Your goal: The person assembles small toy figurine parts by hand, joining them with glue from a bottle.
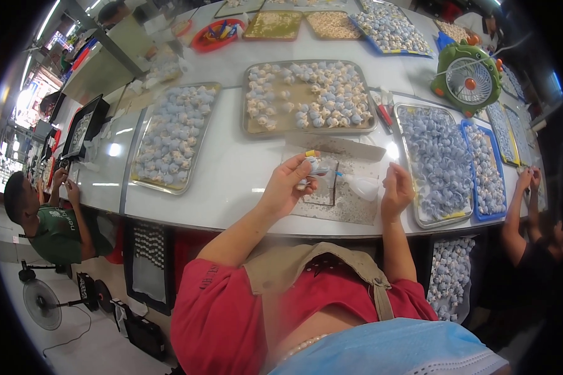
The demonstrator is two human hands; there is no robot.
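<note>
My left hand [288, 185] is closed around a small grey-and-white molded piece [318, 167], with a yellow end [312, 153] showing at the fingertips. It is above the left part of a worn, spotted cardboard work mat [350, 214]. On the mat, a whitish squeeze bottle [363, 186] with a thin blue tip lies between my two hands. My right hand [396, 191] is held at the mat's right side, fingers curled together. Whatever it may hold is too small or hidden to make out. A low cardboard flap [347, 147] stands behind the bottle.
Trays of small molded pieces surround the mat: a far tray [250, 128], a left tray [197, 150], a right tray [406, 187] and a blue tray [503, 203]. A red-handled tool [385, 115] and a green fan [466, 78] stand beyond. Co-workers sit left and right.
</note>
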